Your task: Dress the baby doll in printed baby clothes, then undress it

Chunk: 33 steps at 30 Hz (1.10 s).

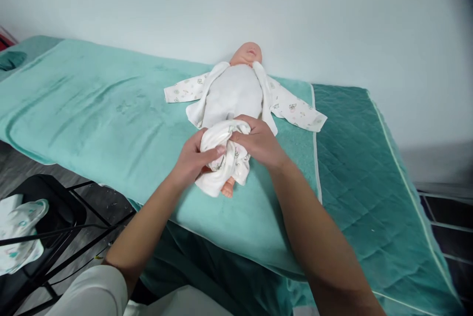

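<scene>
Down at far left, a black chair [64, 202] bears white printed cloth [24, 229]. Next, pale green blanket [92, 99], and here's the left hand [190, 160], thumb pressed onto a bunched white garment [221, 133], its other fingers mostly hidden! That garment sits gathered at the lower body of a doll [234, 91] lying face up, one foot [228, 187] poking out. The right hand [260, 141] pinches the upper edge between thumb and fingers. Farther right, darker quilted cover [369, 183].

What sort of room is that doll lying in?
Maybe a practice room for baby care, though I can't be sure. A baby doll lies on a long green-covered bed by a plain wall, and a black chair holds white printed items.
</scene>
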Each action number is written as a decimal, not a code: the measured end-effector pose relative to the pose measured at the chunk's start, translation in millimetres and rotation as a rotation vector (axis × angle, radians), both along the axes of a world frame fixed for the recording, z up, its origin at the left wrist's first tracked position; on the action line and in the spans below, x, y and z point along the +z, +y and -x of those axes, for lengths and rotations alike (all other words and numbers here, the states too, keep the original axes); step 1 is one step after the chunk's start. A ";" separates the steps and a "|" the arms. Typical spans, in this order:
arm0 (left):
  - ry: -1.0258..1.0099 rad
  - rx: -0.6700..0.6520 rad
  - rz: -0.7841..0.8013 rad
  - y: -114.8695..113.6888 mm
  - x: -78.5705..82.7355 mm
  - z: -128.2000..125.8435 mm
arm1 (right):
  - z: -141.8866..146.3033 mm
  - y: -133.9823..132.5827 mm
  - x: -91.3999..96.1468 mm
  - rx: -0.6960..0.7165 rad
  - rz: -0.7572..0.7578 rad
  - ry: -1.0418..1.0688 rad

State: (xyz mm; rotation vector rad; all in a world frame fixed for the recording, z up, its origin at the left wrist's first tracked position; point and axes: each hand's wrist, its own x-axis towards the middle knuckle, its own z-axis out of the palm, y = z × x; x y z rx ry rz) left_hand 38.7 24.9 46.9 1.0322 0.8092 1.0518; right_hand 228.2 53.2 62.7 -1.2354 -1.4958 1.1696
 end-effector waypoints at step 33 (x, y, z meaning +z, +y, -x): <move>0.087 0.466 0.318 -103.9 -36.0 15.5 | 19.2 -12.6 12.7 0.247 -0.150 -0.856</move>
